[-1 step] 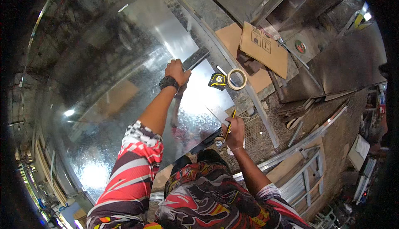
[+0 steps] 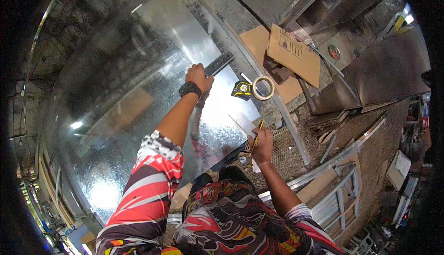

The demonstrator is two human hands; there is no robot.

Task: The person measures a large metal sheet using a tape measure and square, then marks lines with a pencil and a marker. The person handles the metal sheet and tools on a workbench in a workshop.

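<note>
A shiny sheet of metal (image 2: pixel 152 130) lies in front of me, mirroring bright lights. My left hand (image 2: pixel 199 78), with a dark watch on its wrist, is closed around the near end of a dark straight bar (image 2: pixel 220 63) that lies on the sheet, pointing to its far right edge. By the sheet's near right edge, my right hand (image 2: pixel 262 145) is closed on a slim yellow-and-black pencil (image 2: pixel 257 137), held steeply. A thin pale strip shows on the sheet beside that hand; whether it is an object or a reflection I cannot make out.
A black-and-yellow tape measure (image 2: pixel 241 90) and a roll of tape (image 2: pixel 263 88) lie beside the sheet's right edge. Farther right are cardboard pieces (image 2: pixel 296 53), a long metal rail (image 2: pixel 289 125) and dark metal panels (image 2: pixel 370 74). A metal frame (image 2: pixel 340 195) stands at lower right.
My left hand has shifted slightly right, and the bar has tilted so more of its upper face shows. My right hand, with the pencil, has barely moved.
</note>
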